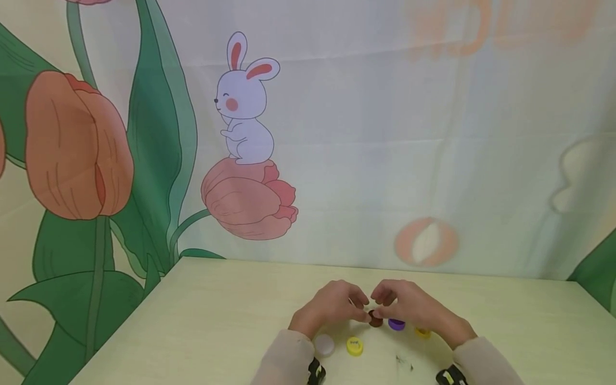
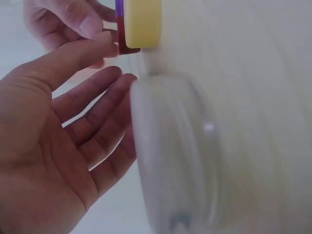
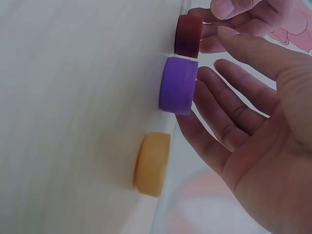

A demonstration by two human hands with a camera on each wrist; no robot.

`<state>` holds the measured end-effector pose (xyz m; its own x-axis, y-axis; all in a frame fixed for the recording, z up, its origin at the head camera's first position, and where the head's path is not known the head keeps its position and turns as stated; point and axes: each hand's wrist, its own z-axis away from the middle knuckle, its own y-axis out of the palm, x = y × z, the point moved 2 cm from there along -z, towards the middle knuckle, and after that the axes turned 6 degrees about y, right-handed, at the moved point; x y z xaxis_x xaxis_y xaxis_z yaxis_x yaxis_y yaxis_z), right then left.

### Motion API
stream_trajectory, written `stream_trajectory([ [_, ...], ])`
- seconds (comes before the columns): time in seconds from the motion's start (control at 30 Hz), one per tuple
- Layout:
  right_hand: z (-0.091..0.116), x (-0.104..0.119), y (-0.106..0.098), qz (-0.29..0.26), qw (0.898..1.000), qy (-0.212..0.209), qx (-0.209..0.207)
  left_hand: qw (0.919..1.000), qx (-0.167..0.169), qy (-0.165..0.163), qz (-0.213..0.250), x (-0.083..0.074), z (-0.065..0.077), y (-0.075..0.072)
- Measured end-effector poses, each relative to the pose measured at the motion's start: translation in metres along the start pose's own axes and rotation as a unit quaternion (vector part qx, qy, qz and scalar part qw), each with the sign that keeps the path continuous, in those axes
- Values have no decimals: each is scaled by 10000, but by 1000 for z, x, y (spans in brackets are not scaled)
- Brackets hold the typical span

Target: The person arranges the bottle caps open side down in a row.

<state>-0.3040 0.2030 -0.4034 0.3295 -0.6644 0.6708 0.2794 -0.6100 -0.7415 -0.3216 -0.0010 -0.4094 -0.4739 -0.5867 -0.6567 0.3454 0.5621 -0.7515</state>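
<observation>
A small brown round cap sits on the table between both hands. My left hand comes from the left, its thumb at the cap's edge and its fingers loosely bent. From the other side my right hand reaches in, thumb by the same cap. In the right wrist view the brown cap stands beside a purple cap, and the right fingers are spread apart. An orange-yellow cap lies nearer the right wrist. A yellow cap and a whitish translucent cap lie near the left wrist.
The pale table runs back to a hanging cloth printed with a rabbit and tulips. Small dark marks show on the tabletop between the forearms. A black wrist device is on each wrist.
</observation>
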Motion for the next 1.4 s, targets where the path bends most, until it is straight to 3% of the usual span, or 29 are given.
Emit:
stream_trajectory([
  [0.4, 3, -11, 0, -200, 9995, 146, 185, 9999, -71, -65, -58, -2, -1, 3],
  [0.83, 5, -11, 0, -335, 9987, -52, 377, 9996, -102, 84, -255, -3, -1, 6],
  [1.07, 4, -12, 4, -105, 9992, -243, 292, 9996, -118, 201, -181, -3, 0, 8],
  [1.23, 4, -9, 6, -153, 9994, -153, 253, 9993, -110, 326, -111, -3, 2, 7],
  [1.4, 5, -3, 1, -206, 9996, -172, 22, 9976, -362, 580, -129, -5, 5, 1],
])
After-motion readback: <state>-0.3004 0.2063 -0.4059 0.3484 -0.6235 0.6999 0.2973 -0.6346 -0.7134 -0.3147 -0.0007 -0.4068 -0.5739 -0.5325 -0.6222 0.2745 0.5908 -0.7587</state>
